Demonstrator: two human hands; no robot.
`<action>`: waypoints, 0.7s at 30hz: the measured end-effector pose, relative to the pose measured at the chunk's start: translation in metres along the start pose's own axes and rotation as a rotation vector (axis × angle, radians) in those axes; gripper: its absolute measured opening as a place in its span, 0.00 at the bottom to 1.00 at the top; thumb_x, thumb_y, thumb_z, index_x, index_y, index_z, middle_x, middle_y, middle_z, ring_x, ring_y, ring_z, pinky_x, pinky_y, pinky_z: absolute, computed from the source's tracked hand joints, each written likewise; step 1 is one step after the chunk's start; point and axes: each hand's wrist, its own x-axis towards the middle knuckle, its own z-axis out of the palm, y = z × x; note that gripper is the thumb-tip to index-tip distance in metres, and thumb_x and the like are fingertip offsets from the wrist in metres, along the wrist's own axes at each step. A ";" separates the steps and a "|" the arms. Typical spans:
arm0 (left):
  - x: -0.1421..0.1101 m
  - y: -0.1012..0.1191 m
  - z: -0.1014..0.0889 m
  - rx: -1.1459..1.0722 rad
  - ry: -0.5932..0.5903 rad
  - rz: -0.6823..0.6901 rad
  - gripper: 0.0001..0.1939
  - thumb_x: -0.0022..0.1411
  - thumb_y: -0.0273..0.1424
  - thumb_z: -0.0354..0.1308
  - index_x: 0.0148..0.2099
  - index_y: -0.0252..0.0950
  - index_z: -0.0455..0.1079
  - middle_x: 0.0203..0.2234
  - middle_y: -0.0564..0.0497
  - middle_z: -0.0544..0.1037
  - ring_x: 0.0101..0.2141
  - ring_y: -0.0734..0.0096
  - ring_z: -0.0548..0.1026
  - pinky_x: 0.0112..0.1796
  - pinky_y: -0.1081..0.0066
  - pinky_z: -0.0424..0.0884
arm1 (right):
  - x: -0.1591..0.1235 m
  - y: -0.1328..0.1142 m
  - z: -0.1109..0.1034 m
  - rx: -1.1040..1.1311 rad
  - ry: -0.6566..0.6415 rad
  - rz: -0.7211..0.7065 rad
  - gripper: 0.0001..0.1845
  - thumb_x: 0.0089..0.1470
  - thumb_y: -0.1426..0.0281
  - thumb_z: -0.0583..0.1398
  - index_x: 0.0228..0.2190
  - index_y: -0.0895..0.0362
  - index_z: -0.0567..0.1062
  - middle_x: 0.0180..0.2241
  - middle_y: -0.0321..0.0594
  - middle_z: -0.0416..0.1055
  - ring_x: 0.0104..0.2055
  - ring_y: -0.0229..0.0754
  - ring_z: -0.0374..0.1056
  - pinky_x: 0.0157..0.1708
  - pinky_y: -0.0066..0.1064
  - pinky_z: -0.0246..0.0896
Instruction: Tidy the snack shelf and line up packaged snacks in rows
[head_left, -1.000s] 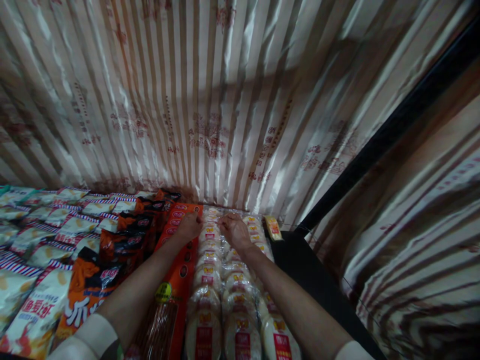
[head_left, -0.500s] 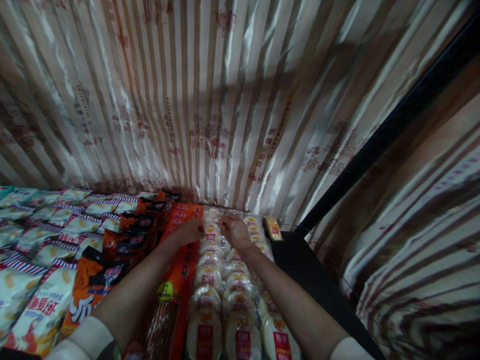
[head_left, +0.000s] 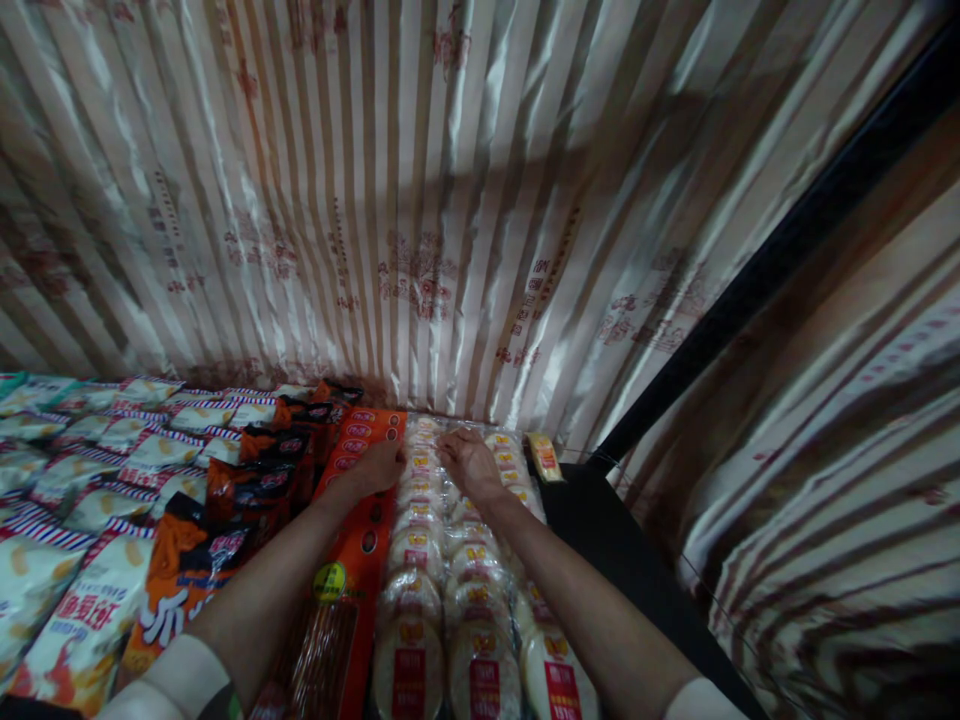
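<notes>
Both my arms reach forward over rows of round white snack packs (head_left: 420,560) with red and yellow labels. My left hand (head_left: 379,465) rests at the far end of the left row, fingers curled against a pack beside a long orange packet (head_left: 360,500). My right hand (head_left: 469,462) lies on the packs at the far end of the middle row, fingers bent down and pressed on the wrappers. What either hand's fingertips grip is hidden.
Orange and black snack bags (head_left: 247,480) and white bags with striped edges (head_left: 112,450) cover the left. A small yellow pack (head_left: 545,456) sits at the far right by a black ledge (head_left: 622,550). A striped shiny curtain (head_left: 420,200) hangs close behind.
My left hand has slid slightly toward me along the left row of packs. My right hand stays almost where it was.
</notes>
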 end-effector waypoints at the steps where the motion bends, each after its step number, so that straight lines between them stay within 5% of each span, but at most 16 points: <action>1: 0.000 0.001 0.000 0.003 0.007 -0.004 0.11 0.53 0.20 0.49 0.33 0.33 0.71 0.26 0.50 0.76 0.29 0.70 0.73 0.31 0.74 0.65 | -0.001 0.001 0.000 0.002 0.014 -0.008 0.09 0.54 0.73 0.59 0.37 0.55 0.77 0.38 0.41 0.73 0.44 0.42 0.65 0.47 0.31 0.59; 12: 0.000 0.001 0.002 -0.003 0.070 -0.034 0.11 0.55 0.20 0.48 0.36 0.33 0.70 0.32 0.48 0.77 0.34 0.70 0.73 0.33 0.75 0.65 | -0.017 0.004 -0.007 0.015 0.047 -0.172 0.06 0.55 0.69 0.59 0.32 0.54 0.77 0.33 0.40 0.73 0.39 0.43 0.66 0.44 0.35 0.60; 21: 0.002 -0.002 0.004 -0.078 0.125 -0.026 0.09 0.54 0.19 0.48 0.34 0.32 0.68 0.30 0.47 0.76 0.31 0.71 0.72 0.30 0.75 0.63 | -0.018 -0.001 -0.003 0.033 0.036 -0.105 0.05 0.51 0.75 0.61 0.27 0.54 0.76 0.31 0.38 0.73 0.38 0.42 0.65 0.43 0.32 0.59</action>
